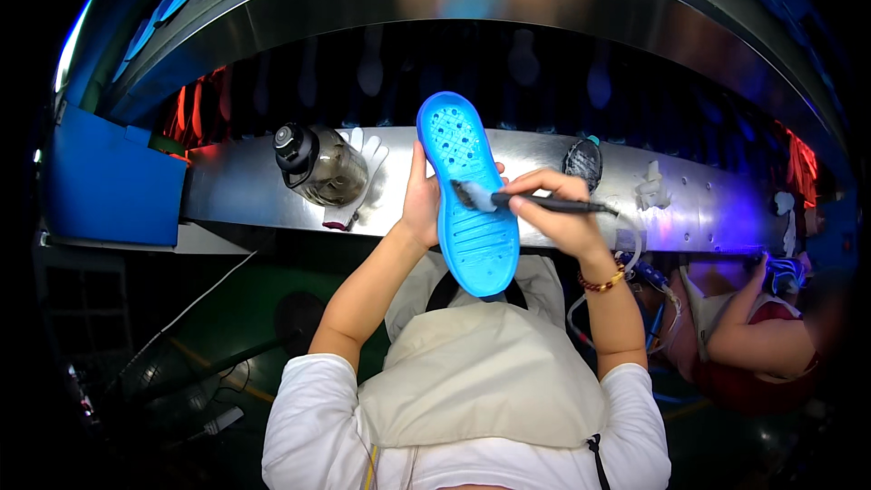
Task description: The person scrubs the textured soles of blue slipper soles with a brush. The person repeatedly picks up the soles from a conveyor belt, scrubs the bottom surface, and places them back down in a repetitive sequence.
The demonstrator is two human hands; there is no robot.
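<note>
A bright blue shoe sole is held up lengthwise in front of me, its patterned inner face toward me. My left hand grips it by the left edge, with fingertips showing at the far side. In my right hand is a brush with a black handle and pale, dark-based bristles. Its bristles lie against the middle of the sole, over the ribbed part. A beaded bracelet circles my right wrist.
On the metal ledge stand a dark translucent bottle, a white glove beside it, and a black bristly oval object. Hanging soles line the dark opening beyond. A co-worker's arm is at right.
</note>
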